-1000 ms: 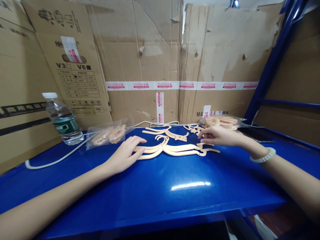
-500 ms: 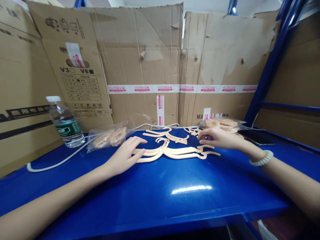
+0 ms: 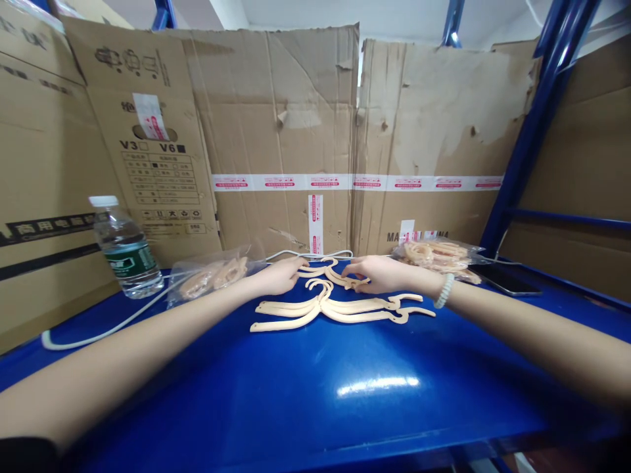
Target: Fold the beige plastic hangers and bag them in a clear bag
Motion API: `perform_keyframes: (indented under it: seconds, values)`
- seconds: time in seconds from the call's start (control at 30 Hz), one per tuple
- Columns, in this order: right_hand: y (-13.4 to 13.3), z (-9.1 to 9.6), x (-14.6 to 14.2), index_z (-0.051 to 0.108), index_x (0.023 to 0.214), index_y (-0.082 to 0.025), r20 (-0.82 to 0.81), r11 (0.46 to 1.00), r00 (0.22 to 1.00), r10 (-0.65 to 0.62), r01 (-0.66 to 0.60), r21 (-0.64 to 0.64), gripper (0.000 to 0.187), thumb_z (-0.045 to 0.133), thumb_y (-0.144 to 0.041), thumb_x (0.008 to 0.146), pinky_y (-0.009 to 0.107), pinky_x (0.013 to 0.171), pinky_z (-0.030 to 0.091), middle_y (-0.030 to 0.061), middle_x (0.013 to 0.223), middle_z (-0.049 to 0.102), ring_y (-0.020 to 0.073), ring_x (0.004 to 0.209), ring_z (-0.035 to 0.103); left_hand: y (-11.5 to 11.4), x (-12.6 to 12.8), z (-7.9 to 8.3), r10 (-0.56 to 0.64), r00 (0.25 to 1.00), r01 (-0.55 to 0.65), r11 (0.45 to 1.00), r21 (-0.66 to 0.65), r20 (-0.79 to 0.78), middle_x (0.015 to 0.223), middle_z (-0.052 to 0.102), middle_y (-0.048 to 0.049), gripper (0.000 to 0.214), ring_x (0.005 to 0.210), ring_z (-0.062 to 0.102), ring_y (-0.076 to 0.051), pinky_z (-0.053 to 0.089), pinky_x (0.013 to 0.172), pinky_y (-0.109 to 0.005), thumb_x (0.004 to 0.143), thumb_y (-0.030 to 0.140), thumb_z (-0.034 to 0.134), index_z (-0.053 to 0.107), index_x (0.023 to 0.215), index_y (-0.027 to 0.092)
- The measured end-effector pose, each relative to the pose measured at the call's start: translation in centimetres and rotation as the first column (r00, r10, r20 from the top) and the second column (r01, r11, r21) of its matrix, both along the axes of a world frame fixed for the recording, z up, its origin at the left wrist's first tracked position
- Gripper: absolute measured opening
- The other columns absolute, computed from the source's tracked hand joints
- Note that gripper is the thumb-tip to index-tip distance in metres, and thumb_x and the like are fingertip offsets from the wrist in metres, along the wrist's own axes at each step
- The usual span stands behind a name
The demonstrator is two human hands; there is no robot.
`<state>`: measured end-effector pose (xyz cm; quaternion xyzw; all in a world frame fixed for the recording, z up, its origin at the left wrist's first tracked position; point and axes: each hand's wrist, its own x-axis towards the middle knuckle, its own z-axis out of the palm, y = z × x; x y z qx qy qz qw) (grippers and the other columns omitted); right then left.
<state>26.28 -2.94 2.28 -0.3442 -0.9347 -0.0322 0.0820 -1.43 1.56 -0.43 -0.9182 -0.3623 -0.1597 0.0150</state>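
Several beige folding clothes hangers [image 3: 296, 307] lie overlapped on the blue shelf, their hooks bunched in the middle and pointing away from me. Behind them is a smaller group of beige hangers [image 3: 336, 276]. My left hand [image 3: 280, 276] is at the left end of this far group, fingers curled round the arm tips. At its right end, my right hand [image 3: 377, 272] has bent fingers closed over the arms. The hands partly hide both ends. Small beige pieces at the back are out of sight behind my right hand.
Clear bags of beige hangers lie at left [image 3: 214, 279] and right [image 3: 436, 256]. A water bottle [image 3: 127, 253] stands at left beside a white cable [image 3: 113, 330]. A dark phone [image 3: 505, 280] lies at right. Cardboard sheets [image 3: 276, 138] wall the back of the blue shelf [image 3: 296, 394].
My left hand has left the near hangers and moved forward and right to the far group. My right hand has moved left onto that group's right end.
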Motion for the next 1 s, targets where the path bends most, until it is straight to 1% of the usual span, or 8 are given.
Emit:
perform_keyframes:
  seconds: [0.1,0.33,0.47,0.53,0.6,0.73,0.83,1.0]
  values:
    - [1.2,-0.8,-0.5,0.066,0.108,-0.018,0.071,0.999,0.996,0.049,-0.050,0.010,0.033,0.061,-0.011,0.076,0.027,0.069,0.045,0.0087,0.098,0.067,0.0201,0.084,0.063,1.4,0.3,-0.7,-0.012,0.998,0.010,0.999,-0.033,-0.061,0.126,0.061,-0.0136,0.044,0.116,0.058,-0.027,0.045,0.098,-0.040,0.078,0.009,0.047,0.055,0.121,0.015]
    - [2.6,-2.2,-0.1,0.071,0.090,-0.019,0.004,0.972,0.980,0.199,-0.198,0.126,0.020,0.051,-0.015,0.088,0.026,0.067,0.044,0.0063,0.085,0.063,0.0163,0.075,0.059,2.5,0.6,-1.3,0.009,0.995,-0.010,1.000,-0.008,-0.102,0.117,0.060,-0.0150,0.035,0.108,0.059,-0.028,0.046,0.092,-0.042,0.085,0.017,0.045,0.057,0.118,0.015]
    - [1.9,-1.6,0.7,0.071,0.091,-0.016,-0.296,0.989,0.947,0.123,-0.093,0.112,0.024,0.050,-0.028,0.090,0.028,0.065,0.045,0.0081,0.084,0.065,0.0163,0.071,0.058,2.4,0.6,-1.0,0.000,0.993,0.000,1.000,0.001,-0.116,0.108,0.059,-0.0115,0.026,0.100,0.060,-0.026,0.047,0.087,-0.038,0.085,0.022,0.048,0.059,0.109,0.017]
    - [1.4,-1.0,1.3,0.070,0.091,-0.015,-0.541,1.000,0.841,-0.006,0.005,-0.004,0.028,0.055,-0.038,0.087,0.028,0.061,0.045,0.0075,0.079,0.066,0.0160,0.067,0.057,2.2,0.6,-0.9,0.003,0.994,-0.003,1.000,0.007,-0.114,0.107,0.058,-0.0107,0.023,0.097,0.059,-0.025,0.047,0.085,-0.036,0.085,0.024,0.049,0.058,0.105,0.017]
    - [0.7,-0.6,1.9,0.068,0.093,-0.015,-0.721,0.981,0.671,-0.177,0.062,-0.183,0.034,0.061,-0.046,0.082,0.027,0.055,0.044,0.0064,0.077,0.067,0.0151,0.063,0.056,2.0,0.7,-0.7,0.008,0.994,-0.007,1.000,0.009,-0.113,0.104,0.057,-0.0101,0.019,0.093,0.059,-0.023,0.048,0.082,-0.035,0.085,0.026,0.049,0.058,0.099,0.017]
    - [-1.6,-0.1,3.1,0.065,0.101,-0.015,-0.836,0.893,0.365,-0.410,-0.026,-0.450,0.042,0.071,-0.046,0.073,0.024,0.048,0.040,0.0040,0.073,0.065,0.0118,0.056,0.054,1.5,0.9,-0.1,-0.004,0.993,0.005,1.000,0.004,-0.116,0.095,0.057,-0.0082,0.016,0.084,0.058,-0.021,0.048,0.077,-0.033,0.086,0.028,0.047,0.058,0.085,0.017]
    - [-3.9,-0.2,3.7,0.064,0.100,-0.015,-0.827,0.821,0.255,-0.501,-0.164,-0.547,0.039,0.074,-0.038,0.071,0.024,0.051,0.043,0.0078,0.083,0.068,0.0145,0.065,0.061,0.9,1.1,0.7,-0.015,0.995,0.017,1.000,0.013,-0.095,0.088,0.058,-0.0068,0.016,0.079,0.057,-0.020,0.046,0.074,-0.032,0.087,0.027,0.045,0.056,0.082,0.017]
    - [-6.6,-0.8,3.7,0.067,0.093,-0.015,-0.777,0.714,0.153,-0.611,-0.317,-0.624,0.028,0.070,-0.034,0.072,0.026,0.058,0.049,0.0114,0.093,0.071,0.0201,0.082,0.066,-1.5,0.8,2.3,-0.010,1.000,0.011,0.999,0.038,-0.021,0.079,0.060,-0.0051,0.016,0.071,0.056,-0.020,0.043,0.066,-0.031,0.089,0.027,0.042,0.054,0.082,0.017]
